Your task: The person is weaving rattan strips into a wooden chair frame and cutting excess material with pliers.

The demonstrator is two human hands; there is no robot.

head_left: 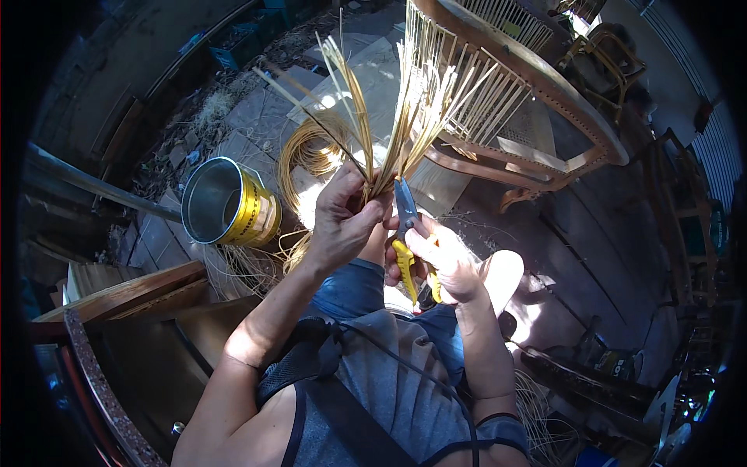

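Observation:
A bundle of pale cane strands (402, 128) fans upward in front of me. My left hand (348, 208) is closed round its lower end, with a few strands leaning off to the left. In my right hand (445, 257) I grip hand shears (405, 214) with yellow handles and grey blades. The blade tips point up and lie against the lower right side of the bundle; whether they touch a strand I cannot tell. Just beyond the bundle stands a curved wooden chair frame (537, 66), with rows of cane strands strung across it.
A coil of cane (315, 148) lies on the paving beyond my left hand. Left of it stands a yellow metal bucket (257, 210). Wooden boards (148, 288) are at the lower left. More chair frames (607, 58) stand at the right, and loose cane (541, 412) lies behind my right arm.

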